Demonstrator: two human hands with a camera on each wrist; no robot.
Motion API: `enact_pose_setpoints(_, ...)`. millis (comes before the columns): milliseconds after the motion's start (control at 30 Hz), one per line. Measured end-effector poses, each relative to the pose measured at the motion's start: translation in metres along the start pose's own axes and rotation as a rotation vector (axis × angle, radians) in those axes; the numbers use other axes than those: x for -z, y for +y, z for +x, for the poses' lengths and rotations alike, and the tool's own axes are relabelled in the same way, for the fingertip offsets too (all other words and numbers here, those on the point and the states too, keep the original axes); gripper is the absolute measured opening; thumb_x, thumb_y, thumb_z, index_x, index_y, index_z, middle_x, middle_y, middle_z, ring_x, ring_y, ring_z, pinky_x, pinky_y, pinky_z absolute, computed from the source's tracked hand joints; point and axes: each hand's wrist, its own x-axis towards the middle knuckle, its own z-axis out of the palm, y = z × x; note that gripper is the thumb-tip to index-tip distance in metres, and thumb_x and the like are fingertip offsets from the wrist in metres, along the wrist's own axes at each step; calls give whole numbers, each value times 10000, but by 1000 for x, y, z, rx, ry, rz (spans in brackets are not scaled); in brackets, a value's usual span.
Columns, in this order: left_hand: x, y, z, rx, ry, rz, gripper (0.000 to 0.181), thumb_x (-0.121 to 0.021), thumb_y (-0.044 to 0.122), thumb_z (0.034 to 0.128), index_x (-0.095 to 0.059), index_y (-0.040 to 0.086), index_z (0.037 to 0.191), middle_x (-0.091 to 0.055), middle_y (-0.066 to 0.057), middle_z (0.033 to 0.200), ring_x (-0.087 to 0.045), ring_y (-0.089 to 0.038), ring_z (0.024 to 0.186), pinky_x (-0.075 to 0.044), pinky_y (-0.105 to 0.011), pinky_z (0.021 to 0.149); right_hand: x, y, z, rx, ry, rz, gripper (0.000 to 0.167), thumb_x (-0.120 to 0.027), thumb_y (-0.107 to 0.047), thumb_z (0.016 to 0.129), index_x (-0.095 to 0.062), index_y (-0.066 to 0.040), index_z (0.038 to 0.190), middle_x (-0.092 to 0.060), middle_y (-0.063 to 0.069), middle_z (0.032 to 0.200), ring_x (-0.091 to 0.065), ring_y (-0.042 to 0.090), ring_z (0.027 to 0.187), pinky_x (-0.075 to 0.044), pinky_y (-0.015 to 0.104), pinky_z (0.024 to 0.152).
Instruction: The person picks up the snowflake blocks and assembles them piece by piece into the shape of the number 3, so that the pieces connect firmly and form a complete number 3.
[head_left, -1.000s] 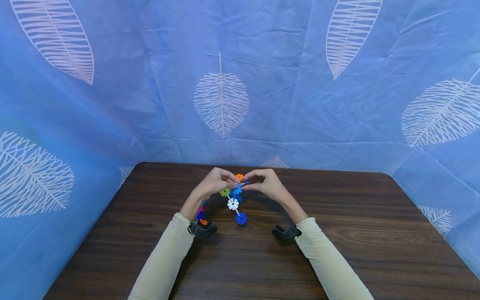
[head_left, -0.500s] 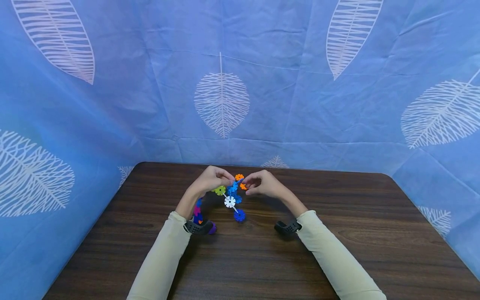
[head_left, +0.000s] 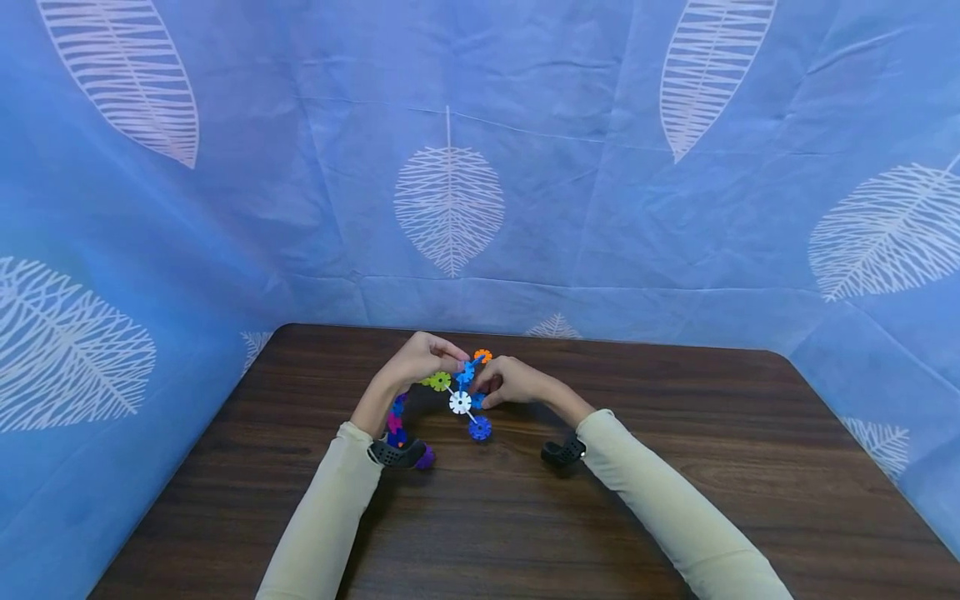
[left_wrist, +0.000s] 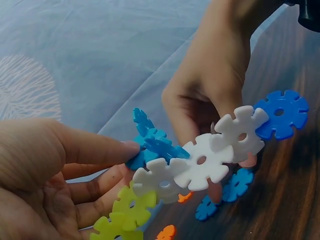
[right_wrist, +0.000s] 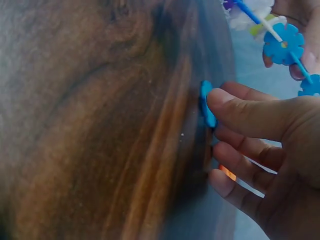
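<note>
Outward from the left grip (head_left: 422, 360) juts the disc chain (left_wrist: 206, 173).

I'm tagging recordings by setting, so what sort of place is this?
Probably an indoor corner set up for recording: a leaf-patterned blue cloth hangs behind a dark wooden table, and the left hand holds linked plastic discs.

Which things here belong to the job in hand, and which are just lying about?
Belongs, it seems:
left hand, pinching the linked flower-shaped discs
right hand, its thumb beside a light-blue disc

Apparently just lying about or part of the setting:
orange disc beyond the hands
purple disc by the left wristband
leaf-patterned cloth, only a backdrop
</note>
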Motion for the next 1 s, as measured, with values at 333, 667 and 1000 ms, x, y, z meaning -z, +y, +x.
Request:
enact_pose_setpoints(333,-2,2,0,-11,16,1,185,-738,131,934,-787,47,1092,-738,-114,1205,-678,-255,1110,-553,-388,947,-2,-2,-4,-56,20,9,114,-790,-28,867,-769,-38,978,-665,83,875,-535,94,729,-480,210,638)
enact_pose_setpoints(667,-3,1,0,-7,46,-5,151,-751,121,921,-793,45,1044,-763,-102,1108,-692,-213,998,-560,-327,856,-3,-2,-6,-65,2,8,208,-751,-6,897,-762,-42,1101,-636,129,912,-505,109,715,-457,206,632)
enact_pose_setpoints(1000,-3,0,-2,-7,34,-12,151,-757,132,914,-797,47,1033,-761,-103,1133,-692,-224,1033,-539,-311,839,-1,-1,-4,-67,-8,35,192,-765,4,881,-768,-25,1071,-616,145,898,-481,107,697,-446,206,610)
